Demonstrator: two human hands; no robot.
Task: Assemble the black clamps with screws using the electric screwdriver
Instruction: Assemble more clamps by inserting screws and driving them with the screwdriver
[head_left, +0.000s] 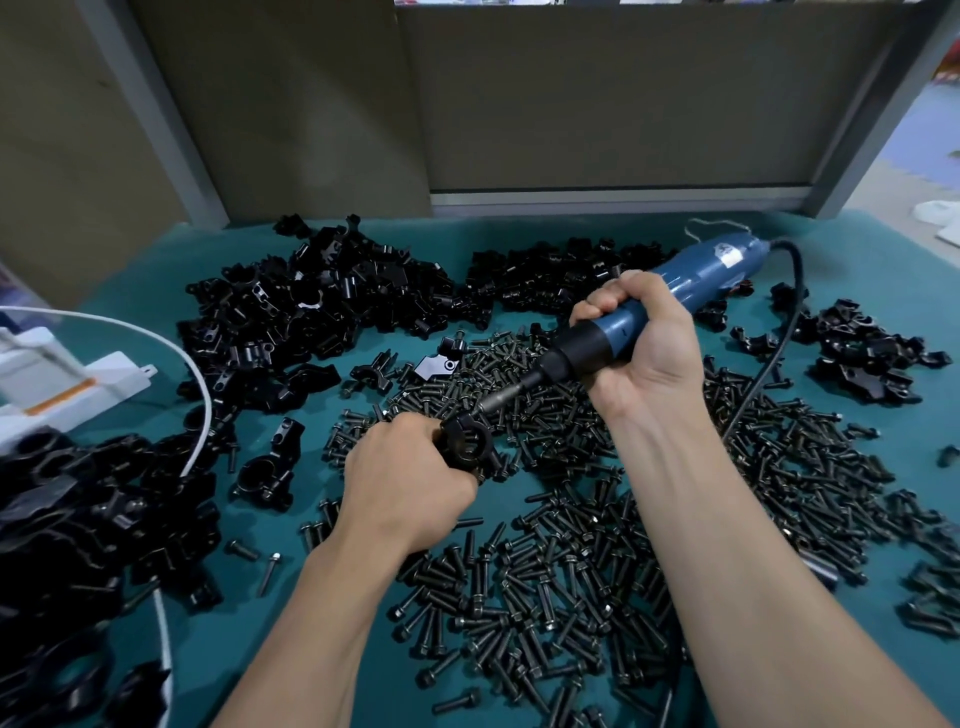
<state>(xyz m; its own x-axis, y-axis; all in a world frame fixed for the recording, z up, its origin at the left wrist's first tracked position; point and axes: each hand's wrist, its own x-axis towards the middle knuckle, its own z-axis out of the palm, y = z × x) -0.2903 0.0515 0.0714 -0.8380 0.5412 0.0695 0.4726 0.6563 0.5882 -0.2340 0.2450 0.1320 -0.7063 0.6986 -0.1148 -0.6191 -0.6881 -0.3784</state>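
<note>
The left hand (410, 483) is holding a black clamp (467, 441) just above the surface (291, 649), its grip curled tight round the matte, ring-shaped body, whose round bore is facing the camera. The right hand (644, 343) is wrapping its grip firmly round the electric screwdriver (691, 291), a smooth blue cylinder with a black collar. It is angling the tool down to the left so that the slim metal bit (498, 402) is meeting the top of the clamp. A black cord (779, 353) is trailing from the tool's rear end. Beneath both forearms a broad scatter of dark screws (545, 571), short and flanged at the head, is lying on the teal, cloth-like covering. Jumbled heaps of glossy black clamp parts (311, 301) are lying behind and to the left, and a white cable (202, 395) is curving over them.
</note>
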